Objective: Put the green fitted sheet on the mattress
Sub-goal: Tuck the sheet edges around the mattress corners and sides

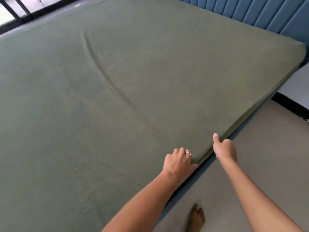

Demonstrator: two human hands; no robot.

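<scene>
Along the near right edge of the mattress, both bare hands work at the dull green cotton fitted sheet [127, 91], which lies spread over the whole top of the mattress and wraps down over its right side. The left hand [178, 162], with a thin ring [188, 153] on one finger, rests on top at the edge with its fingers curled into the fabric, gripping the sheet there. The right hand [224, 150] is just beside it, further along the same edge: its thumb lies upward on the top surface while the fingers curl round the side of the edge, clasping the sheet. One long shallow crease runs from the far left of the bed toward the hands, with small wrinkles near the left forearm. At the far right corner the sheet covers the corner, next to a blue padded headboard with vertical channels [250, 12]. A bare foot [197, 218] stands on the grey floor [267, 139] beside the bed.
</scene>
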